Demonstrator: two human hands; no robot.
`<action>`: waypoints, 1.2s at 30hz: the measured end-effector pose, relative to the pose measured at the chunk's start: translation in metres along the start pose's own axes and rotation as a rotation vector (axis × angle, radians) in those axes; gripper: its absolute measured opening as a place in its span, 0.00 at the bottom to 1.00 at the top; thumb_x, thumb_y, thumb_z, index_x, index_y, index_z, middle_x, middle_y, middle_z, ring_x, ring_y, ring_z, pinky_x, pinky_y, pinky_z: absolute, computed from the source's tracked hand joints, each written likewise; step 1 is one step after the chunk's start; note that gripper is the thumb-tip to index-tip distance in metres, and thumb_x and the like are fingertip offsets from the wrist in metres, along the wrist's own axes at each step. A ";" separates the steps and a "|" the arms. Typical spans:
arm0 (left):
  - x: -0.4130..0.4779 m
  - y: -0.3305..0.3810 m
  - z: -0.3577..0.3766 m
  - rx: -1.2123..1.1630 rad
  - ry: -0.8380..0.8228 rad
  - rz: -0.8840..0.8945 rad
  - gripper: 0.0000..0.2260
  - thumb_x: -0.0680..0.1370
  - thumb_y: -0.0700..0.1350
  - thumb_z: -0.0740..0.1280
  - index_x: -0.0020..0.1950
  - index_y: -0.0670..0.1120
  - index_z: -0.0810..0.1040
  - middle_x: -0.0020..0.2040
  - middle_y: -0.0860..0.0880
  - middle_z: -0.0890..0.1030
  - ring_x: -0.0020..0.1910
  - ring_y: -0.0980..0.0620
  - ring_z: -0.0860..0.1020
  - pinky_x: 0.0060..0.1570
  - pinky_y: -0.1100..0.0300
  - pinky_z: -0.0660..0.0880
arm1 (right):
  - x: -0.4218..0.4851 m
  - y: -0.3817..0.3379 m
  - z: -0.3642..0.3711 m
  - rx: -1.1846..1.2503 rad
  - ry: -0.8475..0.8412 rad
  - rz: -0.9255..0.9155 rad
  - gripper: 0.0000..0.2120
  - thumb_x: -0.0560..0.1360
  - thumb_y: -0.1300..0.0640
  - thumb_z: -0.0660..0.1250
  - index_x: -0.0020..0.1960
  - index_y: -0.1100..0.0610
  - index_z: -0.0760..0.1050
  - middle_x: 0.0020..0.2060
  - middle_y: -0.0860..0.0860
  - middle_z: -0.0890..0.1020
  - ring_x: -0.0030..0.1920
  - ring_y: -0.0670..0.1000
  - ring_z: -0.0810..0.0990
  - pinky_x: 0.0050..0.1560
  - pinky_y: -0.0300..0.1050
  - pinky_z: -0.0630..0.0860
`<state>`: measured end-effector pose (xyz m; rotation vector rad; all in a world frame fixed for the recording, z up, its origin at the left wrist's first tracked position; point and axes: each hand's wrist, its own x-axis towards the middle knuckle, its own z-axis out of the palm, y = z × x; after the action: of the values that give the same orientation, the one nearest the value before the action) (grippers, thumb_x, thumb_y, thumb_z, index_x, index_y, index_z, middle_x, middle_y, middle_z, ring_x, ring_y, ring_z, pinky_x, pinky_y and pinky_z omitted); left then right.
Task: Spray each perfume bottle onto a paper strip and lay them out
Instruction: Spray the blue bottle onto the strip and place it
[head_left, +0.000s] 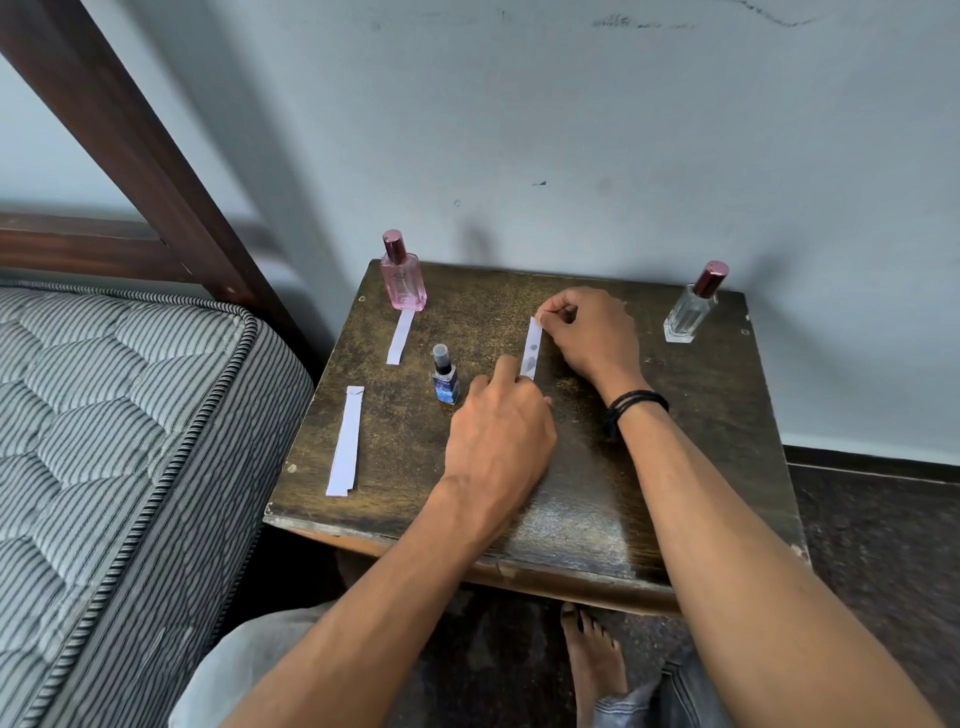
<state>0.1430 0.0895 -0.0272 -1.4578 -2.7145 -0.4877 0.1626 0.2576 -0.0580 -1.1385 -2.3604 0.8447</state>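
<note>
R hand (587, 332): pinches the far end of the spotted strip (532, 347) btw thumb and fingertip, other fingers curled in.
L hand (501, 421): forefinger reaches onto the strip's near end. The thumb is hidden under the hand, so I can't tell if I pinch or just press.
Spotted strip: dark wet blots on its lower half. It's stretched btw my two hands, low over the worktop (675, 415), right of centre. Touching the wood or just above it, I can't tell.
Blue bottle (445, 376): uncapped, upright, just left of my L hand; prob. this strip's partner.
Pink bottle (402, 273): capped, back-left corner, w/ a laid strip (400, 338) running fwd from its base.
Clear bottle (693, 304): capped, back right, no strip by it yet. My guess is it's next.
Spare strips (346, 441): stacked near the left edge, well apart.
Doing it well: set the strip down flat and straight, parallel w/ the laid strip, blots up. Fingers stay on the dry ends only, so nothing smears. Release one end, then the other — no dragging.
Watch: my L knuckles sit near the blue bottle — I lift that hand up, not sideways.
</note>
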 end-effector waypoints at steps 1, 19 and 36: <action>0.000 0.000 0.000 -0.004 0.000 0.000 0.13 0.82 0.48 0.65 0.50 0.38 0.81 0.53 0.44 0.76 0.49 0.41 0.79 0.43 0.48 0.79 | 0.000 0.000 0.000 -0.005 0.004 -0.002 0.04 0.78 0.51 0.69 0.48 0.47 0.84 0.43 0.41 0.82 0.45 0.44 0.78 0.47 0.42 0.71; 0.001 -0.001 0.000 -0.039 0.026 0.026 0.12 0.82 0.47 0.65 0.49 0.37 0.80 0.54 0.43 0.76 0.49 0.41 0.80 0.44 0.50 0.78 | -0.001 0.002 0.003 0.039 0.056 -0.003 0.08 0.80 0.50 0.68 0.52 0.49 0.84 0.50 0.45 0.86 0.50 0.47 0.81 0.47 0.41 0.71; 0.020 -0.079 -0.064 -1.038 0.661 -0.233 0.13 0.76 0.32 0.64 0.49 0.46 0.85 0.48 0.51 0.82 0.47 0.56 0.78 0.48 0.61 0.75 | -0.039 -0.027 -0.022 0.163 -0.276 -0.280 0.06 0.78 0.52 0.73 0.54 0.50 0.84 0.47 0.40 0.82 0.43 0.35 0.76 0.44 0.33 0.68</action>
<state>0.0593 0.0471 0.0168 -0.7409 -2.0806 -2.1374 0.1831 0.2208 -0.0272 -0.6412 -2.5327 1.1243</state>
